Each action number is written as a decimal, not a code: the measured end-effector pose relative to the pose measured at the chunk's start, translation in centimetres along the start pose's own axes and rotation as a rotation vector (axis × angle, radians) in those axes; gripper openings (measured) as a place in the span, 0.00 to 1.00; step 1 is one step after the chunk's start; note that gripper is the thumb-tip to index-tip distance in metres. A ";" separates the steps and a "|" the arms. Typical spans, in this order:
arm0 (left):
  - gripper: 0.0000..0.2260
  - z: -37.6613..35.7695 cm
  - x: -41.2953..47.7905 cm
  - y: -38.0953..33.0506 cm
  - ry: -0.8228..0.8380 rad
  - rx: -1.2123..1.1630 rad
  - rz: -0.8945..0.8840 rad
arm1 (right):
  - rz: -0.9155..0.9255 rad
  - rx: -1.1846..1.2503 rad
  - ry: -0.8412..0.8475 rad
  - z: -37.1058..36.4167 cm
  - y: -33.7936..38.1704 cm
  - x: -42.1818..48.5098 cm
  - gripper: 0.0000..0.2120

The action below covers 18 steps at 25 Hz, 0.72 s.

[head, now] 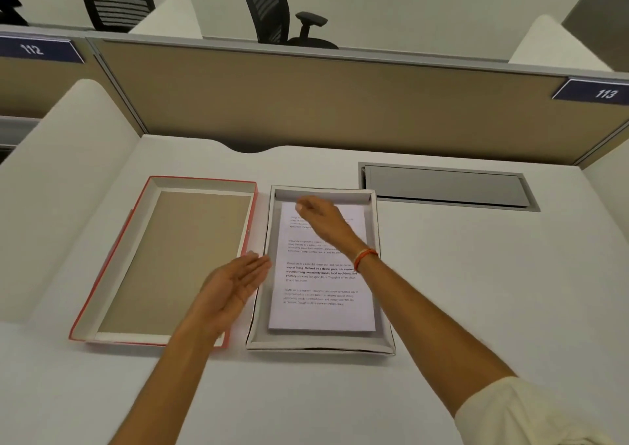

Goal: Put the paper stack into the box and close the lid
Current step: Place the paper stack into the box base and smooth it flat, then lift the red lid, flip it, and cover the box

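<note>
A white box (384, 340) lies open in the middle of the desk, and the printed paper stack (320, 308) rests flat inside it. To its left the red-edged lid (102, 267) lies upside down, its brown inside showing. My right hand (323, 220) hovers over the far end of the paper, fingers loosely curled, blurred, holding nothing. My left hand (235, 288) is flat and open, palm facing right, between the lid and the box's left wall, its fingertips near that wall.
A grey cable hatch (446, 187) is set into the desk at the back right. Beige partition panels (323, 100) close off the far side, white dividers stand at both sides. Office chairs (272, 5) show beyond the partition.
</note>
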<state>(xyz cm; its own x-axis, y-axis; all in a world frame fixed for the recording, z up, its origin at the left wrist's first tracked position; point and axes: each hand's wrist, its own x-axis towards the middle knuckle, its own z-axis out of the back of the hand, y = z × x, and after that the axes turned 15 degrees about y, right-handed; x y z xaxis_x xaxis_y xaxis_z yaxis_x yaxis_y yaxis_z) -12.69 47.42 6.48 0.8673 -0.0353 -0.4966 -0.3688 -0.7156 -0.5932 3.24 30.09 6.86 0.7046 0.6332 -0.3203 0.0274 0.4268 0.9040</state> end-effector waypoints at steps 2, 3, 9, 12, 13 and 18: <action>0.11 3.5 -0.2 -1.6 -0.098 0.123 -0.160 | -0.016 0.066 0.006 -3.3 -0.4 -1.0 0.21; 0.09 5.4 -0.6 -2.4 -0.159 0.216 -0.220 | -0.024 0.091 0.011 -4.9 -0.6 -1.4 0.21; 0.18 13.9 -3.4 -5.4 -0.638 0.967 -0.372 | -0.059 0.223 0.085 -14.0 -1.0 -3.0 0.32; 0.22 16.8 -4.5 -6.8 -0.760 1.184 -0.313 | -0.052 0.215 0.094 -17.3 -0.6 -2.8 0.35; 0.23 17.4 -4.8 -7.1 -0.778 1.211 -0.303 | -0.053 0.210 0.082 -18.3 -0.6 -2.6 0.34; 0.25 19.9 -5.5 -8.1 -0.849 1.269 -0.204 | -0.108 0.223 -0.001 -21.8 -1.9 -2.1 0.32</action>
<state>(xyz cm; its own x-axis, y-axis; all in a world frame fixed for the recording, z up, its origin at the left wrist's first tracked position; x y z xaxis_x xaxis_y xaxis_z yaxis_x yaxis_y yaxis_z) -21.11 67.25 1.39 0.6594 0.6962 -0.2838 -0.6857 0.4022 -0.6066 -13.74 42.05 -0.43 0.6894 0.5912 -0.4186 0.2587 0.3389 0.9046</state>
